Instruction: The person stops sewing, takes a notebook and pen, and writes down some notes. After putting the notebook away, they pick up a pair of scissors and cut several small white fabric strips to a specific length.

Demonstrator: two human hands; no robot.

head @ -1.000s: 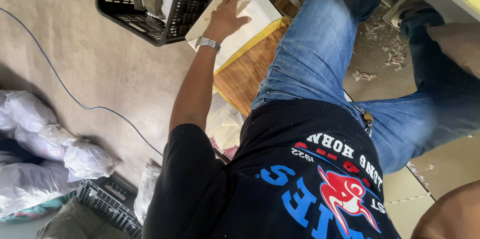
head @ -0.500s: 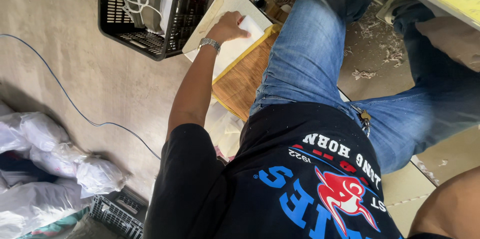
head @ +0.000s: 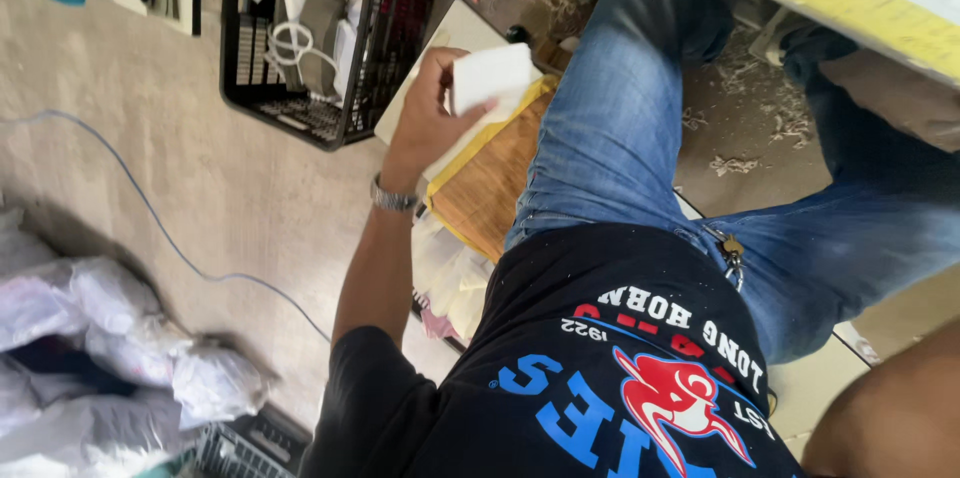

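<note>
White block point(head: 492, 76) — gripped in left hand point(head: 432, 113) — above black crate point(head: 300, 123).

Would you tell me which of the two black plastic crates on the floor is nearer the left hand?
The upper black crate, full of cords and papers, lies just beside the left hand; the other crate sits low by the white bags.

Matt white block point(head: 492, 76) — rough wooden board point(head: 487, 188)

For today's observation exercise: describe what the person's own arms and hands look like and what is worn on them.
The left arm is bare below a short black sleeve, with a silver metal wristwatch at the wrist. The left hand wears no glove. The right arm shows only partly, bare.
</note>
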